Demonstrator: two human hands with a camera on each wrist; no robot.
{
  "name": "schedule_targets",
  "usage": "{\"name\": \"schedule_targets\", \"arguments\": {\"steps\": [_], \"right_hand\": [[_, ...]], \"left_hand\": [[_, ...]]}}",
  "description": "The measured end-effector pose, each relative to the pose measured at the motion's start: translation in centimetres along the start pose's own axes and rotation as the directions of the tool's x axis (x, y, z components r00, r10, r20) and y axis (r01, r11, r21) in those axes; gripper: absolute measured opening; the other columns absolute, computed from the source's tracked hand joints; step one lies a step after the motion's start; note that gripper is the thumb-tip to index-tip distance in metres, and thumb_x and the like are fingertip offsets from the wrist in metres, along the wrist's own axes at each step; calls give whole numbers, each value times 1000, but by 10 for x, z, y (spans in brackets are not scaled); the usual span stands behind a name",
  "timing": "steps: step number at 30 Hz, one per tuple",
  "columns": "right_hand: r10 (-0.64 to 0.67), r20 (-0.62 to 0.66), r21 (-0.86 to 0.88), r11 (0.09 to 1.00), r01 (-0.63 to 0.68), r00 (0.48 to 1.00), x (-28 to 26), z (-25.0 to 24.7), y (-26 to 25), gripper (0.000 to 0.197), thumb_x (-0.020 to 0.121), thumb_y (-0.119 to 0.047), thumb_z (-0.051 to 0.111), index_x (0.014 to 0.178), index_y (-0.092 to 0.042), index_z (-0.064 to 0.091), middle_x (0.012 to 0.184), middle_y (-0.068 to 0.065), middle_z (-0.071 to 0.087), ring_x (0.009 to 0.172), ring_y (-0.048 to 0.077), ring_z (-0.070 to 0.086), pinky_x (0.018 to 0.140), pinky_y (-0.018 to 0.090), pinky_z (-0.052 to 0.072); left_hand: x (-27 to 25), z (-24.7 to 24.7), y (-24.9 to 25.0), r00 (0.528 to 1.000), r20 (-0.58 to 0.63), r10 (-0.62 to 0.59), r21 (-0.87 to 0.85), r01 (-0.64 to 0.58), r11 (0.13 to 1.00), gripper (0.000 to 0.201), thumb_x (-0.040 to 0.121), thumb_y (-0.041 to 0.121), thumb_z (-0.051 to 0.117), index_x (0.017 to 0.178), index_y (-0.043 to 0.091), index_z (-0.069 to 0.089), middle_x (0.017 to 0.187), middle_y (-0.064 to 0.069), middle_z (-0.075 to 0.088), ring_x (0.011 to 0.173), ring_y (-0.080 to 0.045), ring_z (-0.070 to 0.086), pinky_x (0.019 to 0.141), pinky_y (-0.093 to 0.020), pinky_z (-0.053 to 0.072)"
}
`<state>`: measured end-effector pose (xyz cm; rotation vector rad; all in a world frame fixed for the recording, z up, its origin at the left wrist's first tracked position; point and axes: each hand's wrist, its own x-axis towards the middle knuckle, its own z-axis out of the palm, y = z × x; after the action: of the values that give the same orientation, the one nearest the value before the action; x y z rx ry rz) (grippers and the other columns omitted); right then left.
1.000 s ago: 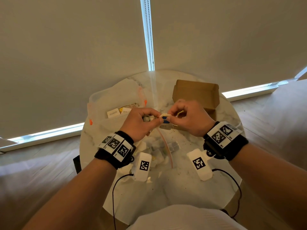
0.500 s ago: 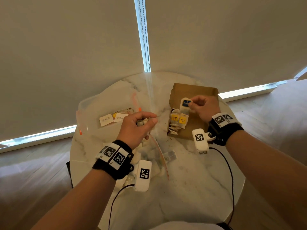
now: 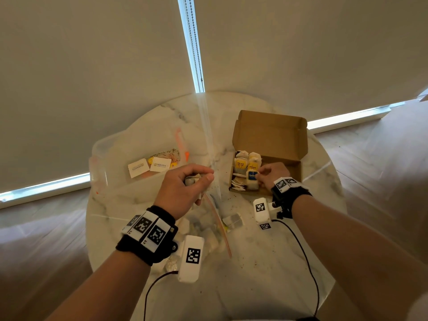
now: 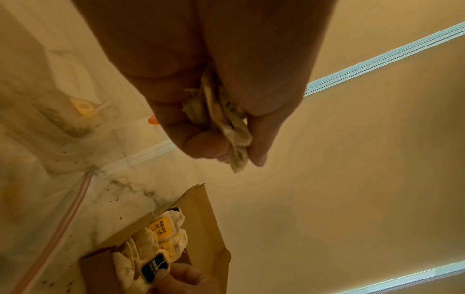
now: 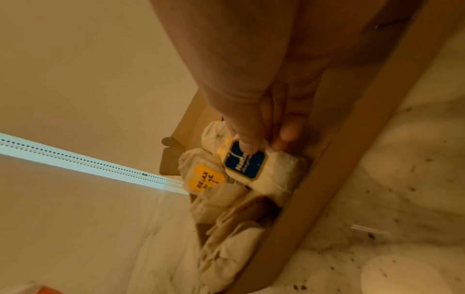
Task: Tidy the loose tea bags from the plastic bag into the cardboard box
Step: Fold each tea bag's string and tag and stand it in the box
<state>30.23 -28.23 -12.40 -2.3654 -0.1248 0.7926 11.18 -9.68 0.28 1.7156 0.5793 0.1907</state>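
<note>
An open cardboard box stands at the table's back right, with several tea bags packed at its left end. My right hand is inside the box and pinches a blue-tagged tea bag against the yellow-tagged ones. My left hand hovers left of the box and grips a bunch of crumpled tea bags. A clear plastic bag with more tea bags lies under my left wrist.
A second clear zip bag with white cards and an orange slider lies at the back left. Loose tea crumbs dot the round marble table. A window blind with a bead chain hangs right behind the table.
My right hand left my left hand with the blue-tagged tea bag, carried it right and lowered it into the box. My left hand stayed put with its bunch.
</note>
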Motion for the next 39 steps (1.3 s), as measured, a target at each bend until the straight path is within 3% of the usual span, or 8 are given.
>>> {"name": "schedule_targets", "arguments": {"steps": [4, 12, 17, 21, 26, 29, 34, 39], "right_hand": [[22, -108, 61, 998, -16, 994, 7, 4, 4, 14, 83, -20, 77, 96, -19, 74, 90, 2, 73, 87, 20, 70, 85, 39, 59], [26, -93, 136, 991, -13, 995, 6, 8, 1, 17, 77, -19, 82, 82, -26, 68, 82, 0, 73, 80, 18, 71, 79, 39, 61], [34, -117, 64, 998, -27, 993, -1, -2, 1, 23, 79, -21, 80, 97, -17, 68, 83, -3, 72, 77, 13, 70, 79, 33, 59], [-74, -185, -48, 997, 66, 980, -21, -15, -7, 15, 87, -20, 71, 101, -14, 70, 94, 0, 70, 83, 11, 61, 76, 22, 43], [-353, -127, -117, 933, 339, 927, -64, -21, -39, 8, 91, -16, 64, 99, -18, 67, 94, -2, 68, 85, 12, 62, 77, 21, 46], [-544, -115, -81, 839, 538, 831, -99, -21, -62, 7, 89, -16, 66, 96, -17, 69, 89, -6, 67, 78, 7, 60, 72, 21, 48], [-868, -7, -13, 497, 868, 497, -161, -15, -94, 19, 86, -29, 69, 97, -15, 72, 92, -5, 66, 80, 5, 58, 72, 13, 43], [-934, 56, -149, 343, 928, 354, -188, -3, -100, 36, 80, -40, 69, 103, -12, 72, 98, 2, 63, 89, 21, 57, 80, 29, 46]], "left_hand": [[-1, 1, -2, 1000, 1, -19, 2, 19, 1000, 6, 88, 13, 72, 93, 11, 74, 60, 3, 62, 45, -16, 52, 46, -29, 48], [-4, 0, -2, 999, 12, -48, 2, 48, 999, 7, 89, 13, 71, 94, 11, 75, 61, 1, 63, 45, -16, 52, 46, -27, 47], [-7, -1, -2, 998, 10, -69, -15, 70, 997, 9, 88, 14, 71, 96, 10, 75, 60, 5, 63, 46, -13, 52, 46, -26, 48], [-12, 1, 2, 997, -4, -79, -73, 78, 994, 18, 93, 23, 64, 95, 9, 74, 62, -4, 61, 47, -16, 51, 48, -30, 48], [-26, 5, 17, 986, -10, -169, -276, 159, 948, 58, 99, 45, 39, 101, -3, 72, 65, -11, 58, 50, -17, 53, 46, -26, 46], [-37, 3, 25, 980, 6, -201, -337, 191, 922, 68, 95, 55, 34, 114, -1, 68, 71, -6, 63, 51, -15, 57, 45, -24, 47], [-52, 0, 30, 953, 58, -297, -513, 283, 810, 66, 100, 57, 29, 136, 8, 56, 94, -9, 65, 66, -15, 65, 53, -30, 53], [-67, -2, 39, 923, 118, -365, -607, 358, 710, 61, 101, 58, 29, 127, 12, 59, 109, -18, 70, 84, -28, 68, 58, -30, 56]]}}
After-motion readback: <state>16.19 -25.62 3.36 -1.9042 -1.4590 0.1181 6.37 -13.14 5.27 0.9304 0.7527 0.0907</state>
